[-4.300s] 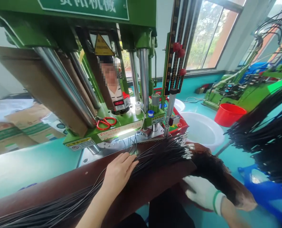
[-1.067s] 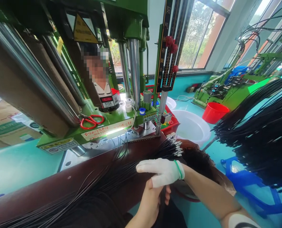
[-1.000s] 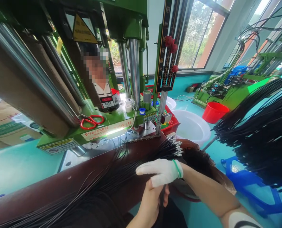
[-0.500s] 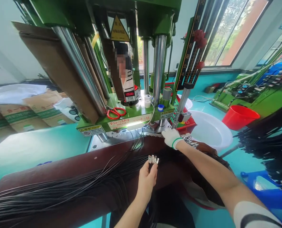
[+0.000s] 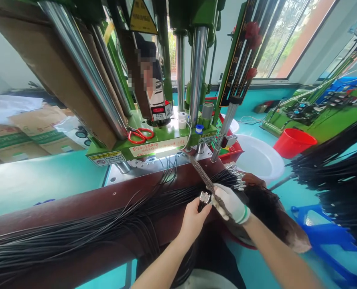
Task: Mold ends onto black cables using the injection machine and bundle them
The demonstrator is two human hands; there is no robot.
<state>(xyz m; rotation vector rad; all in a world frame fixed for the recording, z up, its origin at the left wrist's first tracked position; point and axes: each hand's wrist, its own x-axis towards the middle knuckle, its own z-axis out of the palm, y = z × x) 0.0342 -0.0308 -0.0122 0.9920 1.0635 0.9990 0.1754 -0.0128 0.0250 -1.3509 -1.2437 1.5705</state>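
My left hand [image 5: 193,218], bare, is closed round several black cables whose silver metal connectors [image 5: 205,196] stick up past the fingertips. In a white glove with a green cuff, my right hand [image 5: 230,202] grips one end of a long metal mold bar [image 5: 203,173] with a row of slots. The bar slants up and away to the front of the green press [image 5: 166,138]. Both hands are close together, the connectors just left of the bar's held end. More black cables [image 5: 130,224] lie along the dark red padded table [image 5: 85,200].
Beyond my right hand lies a pile of cable ends with metal connectors [image 5: 238,178]. Red-handled scissors [image 5: 140,135] rest on the press. A white tub [image 5: 256,158], a red bucket [image 5: 295,142] and hanging black cables [image 5: 341,168] are at the right. A blue stool [image 5: 325,237] stands lower right.
My right hand has come back from the press front toward me, drawing out the metal mold bar. My left hand has moved slightly right, still holding the cables.
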